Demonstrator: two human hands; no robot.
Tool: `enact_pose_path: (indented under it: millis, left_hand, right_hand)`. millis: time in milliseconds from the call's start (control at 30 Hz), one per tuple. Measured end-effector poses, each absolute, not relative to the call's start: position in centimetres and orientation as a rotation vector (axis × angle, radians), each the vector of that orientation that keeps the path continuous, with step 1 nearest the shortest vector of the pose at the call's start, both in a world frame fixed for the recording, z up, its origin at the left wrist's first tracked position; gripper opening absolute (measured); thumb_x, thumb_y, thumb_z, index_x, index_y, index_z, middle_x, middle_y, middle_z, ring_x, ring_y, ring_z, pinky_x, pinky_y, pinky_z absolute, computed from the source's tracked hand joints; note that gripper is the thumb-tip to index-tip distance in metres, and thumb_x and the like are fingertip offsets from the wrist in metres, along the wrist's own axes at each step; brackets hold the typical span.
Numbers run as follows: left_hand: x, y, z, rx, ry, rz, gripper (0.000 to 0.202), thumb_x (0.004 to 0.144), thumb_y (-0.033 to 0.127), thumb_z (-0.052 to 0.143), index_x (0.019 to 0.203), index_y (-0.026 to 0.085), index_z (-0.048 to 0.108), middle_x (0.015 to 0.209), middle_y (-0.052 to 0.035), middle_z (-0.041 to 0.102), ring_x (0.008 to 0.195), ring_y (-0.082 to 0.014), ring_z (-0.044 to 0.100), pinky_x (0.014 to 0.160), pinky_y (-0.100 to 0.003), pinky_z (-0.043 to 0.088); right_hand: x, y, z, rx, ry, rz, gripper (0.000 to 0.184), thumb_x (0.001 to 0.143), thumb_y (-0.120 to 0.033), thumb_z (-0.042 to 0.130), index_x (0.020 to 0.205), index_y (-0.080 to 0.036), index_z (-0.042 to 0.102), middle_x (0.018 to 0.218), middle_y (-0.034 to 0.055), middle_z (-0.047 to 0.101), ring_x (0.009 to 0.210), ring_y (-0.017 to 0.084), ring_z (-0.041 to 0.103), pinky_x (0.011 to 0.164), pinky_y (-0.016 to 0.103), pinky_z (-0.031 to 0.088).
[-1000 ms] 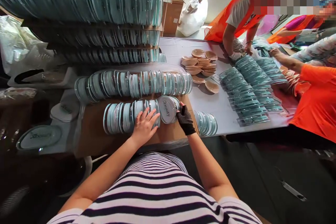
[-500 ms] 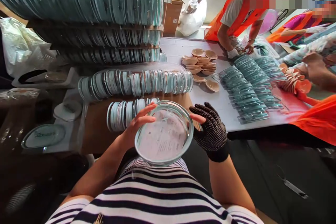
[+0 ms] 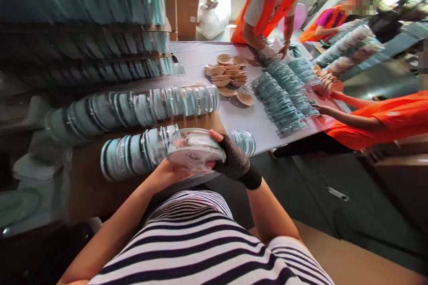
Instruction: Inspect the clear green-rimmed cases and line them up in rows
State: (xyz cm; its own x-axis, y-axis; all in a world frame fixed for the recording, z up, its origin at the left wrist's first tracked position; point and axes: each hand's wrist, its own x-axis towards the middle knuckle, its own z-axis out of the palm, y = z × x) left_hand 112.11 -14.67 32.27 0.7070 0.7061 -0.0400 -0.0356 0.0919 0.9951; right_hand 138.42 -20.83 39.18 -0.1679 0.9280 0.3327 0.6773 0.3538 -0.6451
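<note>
In front of my striped shirt, a round clear plastic container [image 3: 196, 153] with a pale printed disc is tilted up on its edge. My left hand [image 3: 170, 173], bare, grips it from the left and below, its fingers partly hidden behind the plastic. On the other side my right hand [image 3: 233, 160], in a dark dotted glove with bare fingertips, clasps the rim between thumb and fingers. Just behind the held piece stands a row of similar round containers [image 3: 133, 153] on edge on a cardboard surface [image 3: 90, 191]; more of that row shows past my right hand.
A longer row of containers [image 3: 143, 107] lies behind, with stacked rows [image 3: 100, 4] rising at left. Shallow tan bowls [image 3: 227, 75] sit on the white table [image 3: 237, 131] beside clear packs [image 3: 279, 98]. Co-workers in orange vests [image 3: 264, 4] work at the far side and right.
The container has tipped from nearly face-up to edge-up. My right hand has closed on its rim, and my left hand has slid lower. The view has swung right.
</note>
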Motion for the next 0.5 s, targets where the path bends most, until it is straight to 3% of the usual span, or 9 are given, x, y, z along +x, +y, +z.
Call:
enact_pose_path:
  millis: [100, 167, 233, 367, 500]
  left_hand:
    - [112.7, -14.8, 31.8, 1.460, 0.706, 0.476, 0.091, 0.085, 0.045, 0.078, 0.161, 0.031, 0.030, 0.153, -0.0147, 0.056, 0.132, -0.0319, 0.063, 0.112, -0.055, 0.050]
    - [112.8, -14.6, 31.7, 1.530, 0.722, 0.407, 0.081, 0.089, 0.046, 0.073, 0.159, 0.030, 0.034, 0.154, -0.0141, 0.055, 0.138, -0.0306, 0.058, 0.118, -0.055, 0.045]
    - [112.8, -14.4, 31.6, 1.592, 0.728, 0.373, 0.069, 0.093, 0.047, 0.068, 0.154, 0.029, 0.043, 0.150, -0.0128, 0.059, 0.138, -0.0294, 0.058, 0.119, -0.053, 0.044]
    - [112.7, -14.4, 31.4, 1.680, 0.803, 0.417, 0.056, 0.095, 0.047, 0.064, 0.146, 0.026, 0.054, 0.143, -0.0110, 0.066, 0.134, -0.0280, 0.062, 0.115, -0.050, 0.050]
    - [112.3, -14.3, 31.5, 1.864, 0.885, 0.595, 0.041, 0.096, 0.040, 0.063, 0.134, 0.025, 0.065, 0.131, -0.0088, 0.073, 0.123, -0.0271, 0.069, 0.106, -0.047, 0.057]
  right_hand:
    - [147.2, -20.8, 36.0, -1.816, -1.553, 0.181, 0.083, 0.086, -0.049, 0.067, 0.157, -0.018, 0.036, 0.150, 0.0170, 0.053, 0.139, 0.031, 0.052, 0.117, 0.048, 0.045]
    - [153.7, -21.5, 34.0, -2.112, -1.237, -0.018, 0.086, 0.082, -0.043, 0.066, 0.156, -0.015, 0.034, 0.155, 0.0181, 0.046, 0.148, 0.033, 0.041, 0.124, 0.051, 0.034]
    - [158.6, -22.3, 31.6, -2.328, -0.965, -0.078, 0.088, 0.076, -0.036, 0.067, 0.154, -0.012, 0.035, 0.157, 0.0209, 0.041, 0.150, 0.035, 0.036, 0.125, 0.051, 0.031]
    - [161.6, -23.0, 25.3, -2.503, -0.750, 0.061, 0.080, 0.073, -0.037, 0.066, 0.143, -0.004, 0.046, 0.140, 0.0286, 0.054, 0.132, 0.038, 0.051, 0.114, 0.055, 0.041]
    - [160.1, -23.3, 20.5, -2.467, -0.792, 0.209, 0.069, 0.080, -0.056, 0.058, 0.127, -0.006, 0.059, 0.116, 0.0242, 0.066, 0.111, 0.033, 0.063, 0.099, 0.048, 0.053]
